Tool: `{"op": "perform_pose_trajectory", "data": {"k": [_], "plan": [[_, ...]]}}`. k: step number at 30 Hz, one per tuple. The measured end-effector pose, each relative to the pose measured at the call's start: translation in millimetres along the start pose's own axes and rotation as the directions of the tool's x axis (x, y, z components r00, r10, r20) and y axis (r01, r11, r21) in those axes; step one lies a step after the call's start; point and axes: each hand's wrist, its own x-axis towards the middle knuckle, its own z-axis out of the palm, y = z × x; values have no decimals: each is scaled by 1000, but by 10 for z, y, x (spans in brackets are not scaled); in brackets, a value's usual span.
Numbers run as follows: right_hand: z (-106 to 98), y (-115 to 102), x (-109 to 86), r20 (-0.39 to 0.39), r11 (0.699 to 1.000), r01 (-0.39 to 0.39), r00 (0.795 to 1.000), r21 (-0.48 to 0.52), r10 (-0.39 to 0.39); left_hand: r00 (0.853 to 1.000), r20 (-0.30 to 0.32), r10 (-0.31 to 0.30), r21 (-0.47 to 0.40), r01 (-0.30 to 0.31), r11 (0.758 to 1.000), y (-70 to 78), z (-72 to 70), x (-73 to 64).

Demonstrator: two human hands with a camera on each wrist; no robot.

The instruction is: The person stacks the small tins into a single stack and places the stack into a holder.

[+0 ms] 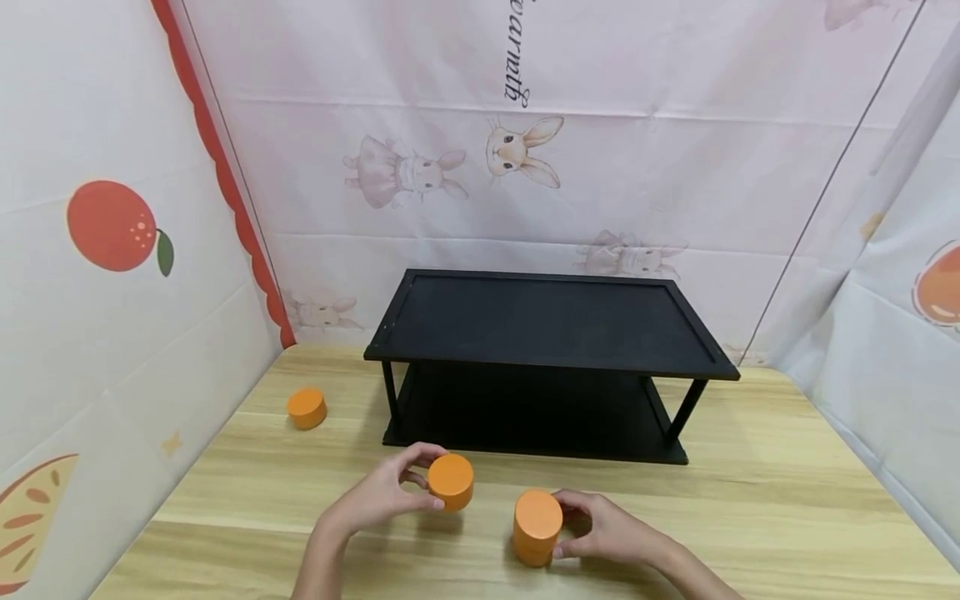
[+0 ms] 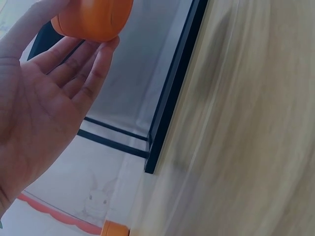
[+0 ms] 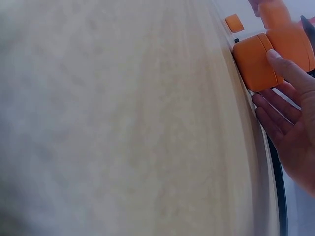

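As right fingers grip it, the orange stack stands long-axis vertical

Pink backdrop: sideways lettering, probably "warmth", first letter cut off

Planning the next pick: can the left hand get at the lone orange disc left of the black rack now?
Probably yes: nothing visible stands between the left hand and the lone disc. But that hand's fingers hold another orange piece, so it would likely need to let go first.
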Motion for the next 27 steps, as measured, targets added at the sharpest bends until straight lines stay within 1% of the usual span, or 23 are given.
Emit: {"op": "perform_pose_trajectory", "data": {"k": [3,10,20,27], "plan": [[8,-1,-5,1,1000,0,1000,3,0,1000,9,-8,-9,8,1000,10,32,14],[4,-3,-1,-3,1000,-4,1000,6,4,1000,14,3,-24,-3,1000,66,87,46],[2,-31,-10,-10,1000,-26,1000,-6,26,1000,27,16,-9,-15,1000,77,137,113],[0,-15,-15,-10,1000,-27,1000,-11,27,999,40,32,-7,-31,999,122,178,141]]}}
